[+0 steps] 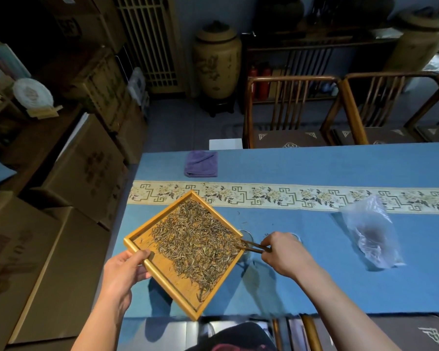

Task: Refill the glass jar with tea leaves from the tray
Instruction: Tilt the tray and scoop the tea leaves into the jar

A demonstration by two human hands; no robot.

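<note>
Holding square wooden tray (142, 240), wiry tea leaves (195, 239)

A folded purple cloth (201, 164) lies on the blue tablecloth (314, 168) at about eleven o'clock from the table's centre, just beyond the cream patterned runner (289, 198) that crosses the table from nine to three. At three o'clock a crumpled clear plastic bag (370, 231) rests partly on the runner — something dark shows inside it. Past the far edge, at twelve to two o'clock, stand wooden chairs (289, 110) with brown cushions. A tall lidded ceramic urn (217, 64) stands behind them; cardboard boxes (81, 171) are stacked at nine o'clock.
</note>
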